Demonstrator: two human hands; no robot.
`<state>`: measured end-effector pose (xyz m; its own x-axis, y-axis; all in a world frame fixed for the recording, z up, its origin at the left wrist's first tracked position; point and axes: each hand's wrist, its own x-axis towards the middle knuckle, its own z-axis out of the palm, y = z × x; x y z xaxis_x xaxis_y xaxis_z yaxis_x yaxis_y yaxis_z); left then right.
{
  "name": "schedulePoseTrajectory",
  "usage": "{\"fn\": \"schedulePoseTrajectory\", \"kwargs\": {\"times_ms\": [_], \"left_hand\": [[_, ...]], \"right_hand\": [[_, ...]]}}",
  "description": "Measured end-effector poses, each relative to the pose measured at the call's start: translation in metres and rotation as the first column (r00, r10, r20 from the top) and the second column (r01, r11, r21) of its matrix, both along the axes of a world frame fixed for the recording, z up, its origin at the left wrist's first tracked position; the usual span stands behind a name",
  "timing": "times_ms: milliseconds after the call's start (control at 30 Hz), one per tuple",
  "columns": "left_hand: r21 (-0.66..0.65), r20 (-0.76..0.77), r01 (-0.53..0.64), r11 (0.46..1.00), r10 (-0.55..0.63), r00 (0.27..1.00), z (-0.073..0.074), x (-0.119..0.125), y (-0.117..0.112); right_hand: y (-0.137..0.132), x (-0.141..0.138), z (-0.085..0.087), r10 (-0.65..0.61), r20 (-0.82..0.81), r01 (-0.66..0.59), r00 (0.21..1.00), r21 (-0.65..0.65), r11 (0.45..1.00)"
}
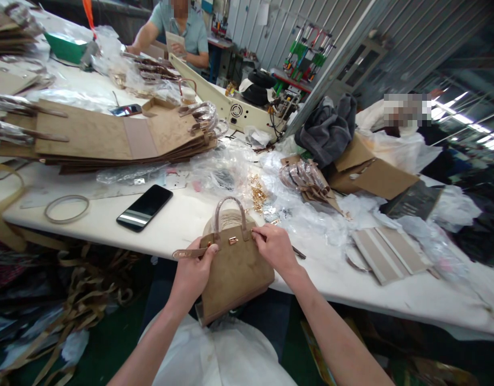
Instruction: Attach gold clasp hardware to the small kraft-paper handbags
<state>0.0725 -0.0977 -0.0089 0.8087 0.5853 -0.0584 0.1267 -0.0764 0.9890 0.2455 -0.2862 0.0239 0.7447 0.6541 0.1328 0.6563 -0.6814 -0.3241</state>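
A small tan suede handbag (236,273) with a wrapped handle and a gold clasp rests against the front edge of the white table (182,214), over my lap. My left hand (194,271) grips its left side, thumb near the clasp, with a tan strap sticking out to the left. My right hand (274,246) pinches the bag's top edge at the right, fingers closed on the strap there.
A black phone (145,207) and a thin ring (66,208) lie left of the bag. Stacked tan panels (110,136), plastic wrap, gold fittings (258,195) and wrapped handles (307,179) crowd the table. Two other people sit at the far side. Tan straps litter the floor at left.
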Motion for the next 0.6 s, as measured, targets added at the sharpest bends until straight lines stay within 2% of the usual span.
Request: {"fn": "schedulePoseTrajectory", "kwargs": {"times_ms": [200,367,500,600], "left_hand": [[-0.014,0.056,-0.02,1.0,0.021,0.998,0.001,-0.002,-0.009],[0.022,0.073,-0.033,0.999,0.032,0.997,0.008,-0.003,-0.015],[0.067,0.083,-0.036,0.997,0.03,0.996,0.012,0.0,-0.015],[0.075,0.071,-0.03,0.997,0.025,0.997,0.012,0.001,-0.01]], "right_hand": [[0.008,0.008,0.006,0.06,-0.029,-0.064,0.998,-0.162,0.985],[0.011,0.005,0.004,0.102,-0.011,-0.102,0.995,-0.193,0.976],[0.001,-0.003,-0.007,0.079,0.01,-0.078,0.997,-0.102,0.992],[-0.01,-0.012,-0.018,-0.043,-0.026,0.046,0.999,0.149,0.988]]}}
